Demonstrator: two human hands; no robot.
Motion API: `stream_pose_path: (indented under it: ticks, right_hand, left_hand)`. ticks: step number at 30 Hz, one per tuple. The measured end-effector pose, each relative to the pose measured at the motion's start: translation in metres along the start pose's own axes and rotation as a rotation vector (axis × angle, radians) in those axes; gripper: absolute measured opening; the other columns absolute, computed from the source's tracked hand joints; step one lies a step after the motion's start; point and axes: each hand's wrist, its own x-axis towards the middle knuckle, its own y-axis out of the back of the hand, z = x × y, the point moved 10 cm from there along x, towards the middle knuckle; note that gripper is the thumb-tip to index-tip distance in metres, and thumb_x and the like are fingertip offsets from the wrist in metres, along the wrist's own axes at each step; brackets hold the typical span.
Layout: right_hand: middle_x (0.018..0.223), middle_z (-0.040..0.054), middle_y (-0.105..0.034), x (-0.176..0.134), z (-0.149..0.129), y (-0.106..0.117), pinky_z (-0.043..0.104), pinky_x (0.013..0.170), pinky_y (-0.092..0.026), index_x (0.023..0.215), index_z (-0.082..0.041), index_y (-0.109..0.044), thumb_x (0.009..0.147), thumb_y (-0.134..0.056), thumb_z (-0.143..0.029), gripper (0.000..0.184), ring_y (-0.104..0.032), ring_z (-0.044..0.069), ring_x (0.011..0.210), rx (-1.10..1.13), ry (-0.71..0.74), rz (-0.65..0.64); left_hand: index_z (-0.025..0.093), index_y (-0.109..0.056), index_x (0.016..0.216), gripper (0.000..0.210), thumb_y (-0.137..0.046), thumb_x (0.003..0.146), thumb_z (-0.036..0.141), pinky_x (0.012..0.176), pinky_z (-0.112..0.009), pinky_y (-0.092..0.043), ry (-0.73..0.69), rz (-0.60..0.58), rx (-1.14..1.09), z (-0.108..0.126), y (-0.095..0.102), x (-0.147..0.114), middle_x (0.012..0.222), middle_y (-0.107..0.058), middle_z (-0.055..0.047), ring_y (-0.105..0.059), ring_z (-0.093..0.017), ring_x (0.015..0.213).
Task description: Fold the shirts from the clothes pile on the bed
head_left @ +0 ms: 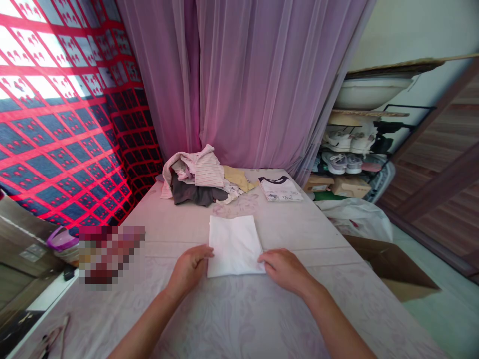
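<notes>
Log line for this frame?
left hand: at white cloth left edge | right hand: at its right edge | beyond: clothes pile, folded shirt

A single view is given, taken from the person's head and directed forward and down along the cloth-covered surface (pixel 239 319). The left hand (pixel 190 267) and right hand (pixel 283 269) are seen from above at close range, below the frame's centre. The purple curtain (pixel 247 89) is faced farther off, at upper centre.
</notes>
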Motion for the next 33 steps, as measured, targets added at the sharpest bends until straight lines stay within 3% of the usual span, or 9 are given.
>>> stream_pose_path:
  ticks: [4, 8, 11, 13, 17, 21, 26, 31, 33]
  right_hand:
    - [0.126, 0.0052, -0.061, 0.050, -0.015, 0.025, 0.029, 0.099, -0.037, 0.123, -0.023, -0.060, 0.090, -0.035, -0.024, 0.041, -0.055, 0.017, 0.114, -0.027, -0.100, 0.170]
    - [0.153, 0.0082, -0.027, 0.093, -0.016, -0.012, 0.047, 0.113, -0.015, 0.142, -0.020, -0.039, 0.092, -0.036, -0.036, 0.052, -0.022, 0.023, 0.140, -0.087, -0.113, 0.134]
    - [0.156, 0.0070, -0.016, 0.100, 0.009, -0.042, 0.055, 0.112, -0.010, 0.145, -0.021, -0.030, 0.093, -0.031, -0.044, 0.057, -0.012, 0.024, 0.143, -0.061, -0.236, 0.063]
    - [0.157, 0.0062, -0.014, 0.099, 0.020, -0.049, 0.057, 0.111, -0.011, 0.146, -0.022, -0.029, 0.093, -0.029, -0.045, 0.057, -0.010, 0.024, 0.143, -0.041, -0.265, 0.069]
    - [0.150, 0.0059, -0.034, 0.089, 0.039, -0.035, 0.048, 0.110, -0.022, 0.137, -0.024, -0.045, 0.094, -0.026, -0.035, 0.048, -0.028, 0.020, 0.138, 0.051, -0.244, 0.243]
    - [0.121, 0.0089, -0.063, 0.056, 0.076, -0.012, 0.035, 0.103, -0.034, 0.110, -0.019, -0.067, 0.090, -0.029, -0.023, 0.043, -0.052, 0.019, 0.116, 0.106, -0.386, 0.525]
    - [0.123, 0.0054, -0.062, 0.036, 0.082, -0.014, 0.040, 0.105, -0.029, 0.081, -0.023, -0.071, 0.088, -0.043, -0.034, 0.031, -0.045, 0.024, 0.123, 0.047, -0.475, 0.518]
    - [0.128, 0.0061, -0.059, 0.039, 0.078, -0.020, 0.045, 0.105, -0.025, 0.074, -0.022, -0.068, 0.084, -0.051, -0.037, 0.024, -0.041, 0.027, 0.127, 0.054, -0.465, 0.493]
    - [0.128, 0.0072, -0.059, 0.040, 0.081, -0.021, 0.045, 0.105, -0.025, 0.082, -0.022, -0.068, 0.084, -0.050, -0.035, 0.022, -0.041, 0.027, 0.127, 0.058, -0.462, 0.497]
  left_hand:
    - [0.017, -0.054, 0.129, 0.046, -0.042, 0.088, 0.032, 0.109, -0.049, -0.033, 0.021, -0.029, 0.250, 0.009, -0.014, 0.054, 0.141, -0.048, -0.010, -0.039, -0.027, 0.133]
    - [0.008, -0.039, 0.139, 0.062, -0.041, 0.090, 0.046, 0.112, -0.052, -0.022, 0.171, -0.093, 0.417, -0.005, -0.043, 0.079, 0.150, -0.030, -0.018, -0.024, -0.032, 0.140]
    - [0.013, -0.036, 0.142, 0.063, -0.034, 0.091, 0.051, 0.112, -0.052, -0.022, 0.151, -0.113, 0.425, -0.013, -0.059, 0.081, 0.152, -0.028, -0.016, -0.023, -0.030, 0.140]
    - [0.016, -0.036, 0.142, 0.063, -0.034, 0.091, 0.053, 0.111, -0.053, -0.022, 0.127, -0.105, 0.413, -0.017, -0.063, 0.080, 0.152, -0.028, -0.015, -0.023, -0.030, 0.141]
    - [0.015, -0.036, 0.142, 0.061, -0.035, 0.091, 0.049, 0.110, -0.049, -0.027, 0.105, -0.018, 0.299, -0.026, -0.055, 0.078, 0.151, -0.030, -0.014, -0.025, -0.027, 0.140]
    - [0.013, -0.042, 0.138, 0.055, -0.032, 0.093, 0.043, 0.110, -0.043, -0.031, 0.109, 0.101, 0.198, -0.033, -0.038, 0.057, 0.148, -0.036, -0.014, -0.032, -0.025, 0.137]
    - [0.021, -0.040, 0.140, 0.053, -0.033, 0.093, 0.046, 0.111, -0.049, -0.028, 0.023, 0.010, 0.278, -0.019, -0.042, 0.016, 0.147, -0.039, -0.009, -0.031, -0.025, 0.138]
    - [0.020, -0.036, 0.143, 0.066, -0.034, 0.089, 0.059, 0.111, -0.052, -0.024, -0.043, -0.056, 0.432, -0.001, -0.051, 0.002, 0.150, -0.034, -0.009, -0.028, -0.028, 0.139]
    - [0.022, -0.037, 0.142, 0.066, -0.033, 0.089, 0.060, 0.111, -0.052, -0.025, -0.038, -0.062, 0.470, 0.000, -0.053, 0.003, 0.149, -0.035, -0.009, -0.030, -0.028, 0.138]
